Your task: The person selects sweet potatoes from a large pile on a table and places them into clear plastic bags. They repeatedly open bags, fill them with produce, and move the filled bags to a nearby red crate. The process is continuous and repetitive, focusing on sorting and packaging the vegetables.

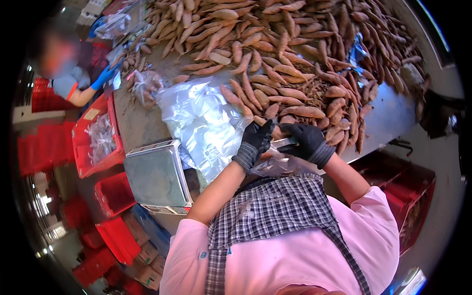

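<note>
My left hand (257, 139), in a black glove with a grey cuff, grips a sweet potato (276, 132) in front of my apron. Close beside it, my right hand (306, 143), gloved alike, is closed around a small tool with a flat metal blade (284, 142); a bit of green shows at its handle. The blade lies near the sweet potato, but whether they touch is unclear. Below both hands, clear plastic (271, 166) hangs at the table edge. Flat clear plastic bags (199, 118) lie left of my hands. Loose sweet potatoes (300, 111) surround the far side.
A large sweet potato heap (258, 37) covers the table's far side. At left stand a weighing scale (156, 179), a filled plastic bag (146, 87) and a red crate (118, 134) holding plastic bags. A co-worker's blue-gloved hand (105, 76) holds a sweet potato. Red crates (398, 177) stand right.
</note>
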A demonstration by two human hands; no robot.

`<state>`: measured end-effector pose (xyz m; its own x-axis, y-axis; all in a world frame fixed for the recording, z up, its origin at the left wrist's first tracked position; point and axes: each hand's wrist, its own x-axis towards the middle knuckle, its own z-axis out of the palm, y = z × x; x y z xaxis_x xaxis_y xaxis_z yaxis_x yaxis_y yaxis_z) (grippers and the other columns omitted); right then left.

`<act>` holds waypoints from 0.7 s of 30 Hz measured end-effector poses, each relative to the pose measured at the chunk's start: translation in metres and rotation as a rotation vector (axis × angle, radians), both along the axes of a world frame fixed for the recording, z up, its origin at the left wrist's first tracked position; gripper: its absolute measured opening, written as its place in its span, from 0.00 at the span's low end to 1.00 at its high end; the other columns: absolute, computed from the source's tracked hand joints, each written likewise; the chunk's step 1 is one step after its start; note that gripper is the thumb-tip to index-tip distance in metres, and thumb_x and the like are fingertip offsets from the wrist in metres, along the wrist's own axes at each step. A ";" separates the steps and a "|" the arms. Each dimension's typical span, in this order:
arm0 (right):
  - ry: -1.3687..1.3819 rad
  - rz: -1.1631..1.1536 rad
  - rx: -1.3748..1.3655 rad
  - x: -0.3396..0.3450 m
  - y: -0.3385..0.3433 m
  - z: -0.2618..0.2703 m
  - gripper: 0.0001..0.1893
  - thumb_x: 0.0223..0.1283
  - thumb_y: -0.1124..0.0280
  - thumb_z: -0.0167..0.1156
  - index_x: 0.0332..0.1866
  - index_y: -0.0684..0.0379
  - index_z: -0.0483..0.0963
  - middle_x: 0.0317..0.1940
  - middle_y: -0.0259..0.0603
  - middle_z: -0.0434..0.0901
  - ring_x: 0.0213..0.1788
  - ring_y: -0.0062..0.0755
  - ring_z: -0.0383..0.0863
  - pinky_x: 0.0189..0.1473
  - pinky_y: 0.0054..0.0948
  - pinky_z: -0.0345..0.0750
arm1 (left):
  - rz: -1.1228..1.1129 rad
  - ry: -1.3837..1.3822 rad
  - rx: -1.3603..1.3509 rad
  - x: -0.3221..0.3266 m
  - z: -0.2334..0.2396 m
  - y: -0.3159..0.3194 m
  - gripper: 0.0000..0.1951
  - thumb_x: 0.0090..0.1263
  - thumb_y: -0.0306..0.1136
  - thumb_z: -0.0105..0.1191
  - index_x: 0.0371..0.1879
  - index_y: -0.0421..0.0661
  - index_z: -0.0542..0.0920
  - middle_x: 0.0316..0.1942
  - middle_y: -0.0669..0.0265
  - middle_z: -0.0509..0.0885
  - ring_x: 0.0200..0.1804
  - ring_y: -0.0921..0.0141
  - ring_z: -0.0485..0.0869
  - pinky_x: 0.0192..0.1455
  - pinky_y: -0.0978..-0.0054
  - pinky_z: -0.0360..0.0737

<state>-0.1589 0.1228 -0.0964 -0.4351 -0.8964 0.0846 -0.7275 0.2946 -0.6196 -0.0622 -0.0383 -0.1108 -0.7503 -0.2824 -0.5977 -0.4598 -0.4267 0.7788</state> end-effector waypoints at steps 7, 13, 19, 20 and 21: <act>-0.497 -0.176 -0.124 0.015 0.016 -0.050 0.12 0.57 0.65 0.53 0.42 0.62 0.73 0.29 0.50 0.77 0.31 0.46 0.77 0.36 0.32 0.73 | -0.072 0.208 -0.215 -0.005 -0.044 0.025 0.10 0.66 0.38 0.53 0.34 0.43 0.76 0.20 0.72 0.73 0.18 0.80 0.70 0.18 0.82 0.64; -0.979 -0.530 -0.310 -0.021 0.023 -0.087 0.13 0.62 0.63 0.51 0.43 0.62 0.75 0.30 0.44 0.80 0.31 0.32 0.77 0.37 0.29 0.74 | -0.140 0.188 -0.042 -0.018 -0.025 0.013 0.11 0.66 0.40 0.51 0.38 0.45 0.77 0.20 0.74 0.72 0.17 0.81 0.67 0.16 0.84 0.63; -0.481 -0.258 -0.321 -0.008 0.031 -0.038 0.15 0.62 0.62 0.51 0.47 0.61 0.73 0.33 0.45 0.79 0.38 0.31 0.79 0.40 0.31 0.74 | -0.126 0.171 -0.001 -0.022 -0.018 0.013 0.12 0.68 0.42 0.49 0.38 0.47 0.77 0.20 0.76 0.71 0.15 0.82 0.65 0.15 0.86 0.60; -0.390 -0.264 -0.263 -0.002 0.030 -0.034 0.14 0.63 0.64 0.50 0.46 0.62 0.73 0.32 0.45 0.79 0.37 0.31 0.79 0.39 0.30 0.74 | -0.106 0.156 -0.001 -0.023 -0.018 0.015 0.12 0.67 0.43 0.49 0.38 0.47 0.77 0.19 0.76 0.71 0.15 0.82 0.65 0.14 0.86 0.60; -0.299 -0.269 -0.207 0.001 0.029 -0.032 0.13 0.63 0.66 0.50 0.45 0.63 0.73 0.30 0.45 0.78 0.35 0.30 0.78 0.38 0.30 0.73 | -0.082 0.129 0.020 -0.024 -0.018 0.016 0.12 0.67 0.43 0.50 0.38 0.47 0.77 0.19 0.76 0.71 0.14 0.82 0.65 0.14 0.85 0.60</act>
<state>-0.1575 0.1513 -0.1280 -0.6830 -0.7254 0.0851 -0.4221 0.2969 -0.8566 -0.0860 -0.0227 -0.1290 -0.8415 -0.2056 -0.4996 -0.3902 -0.4081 0.8253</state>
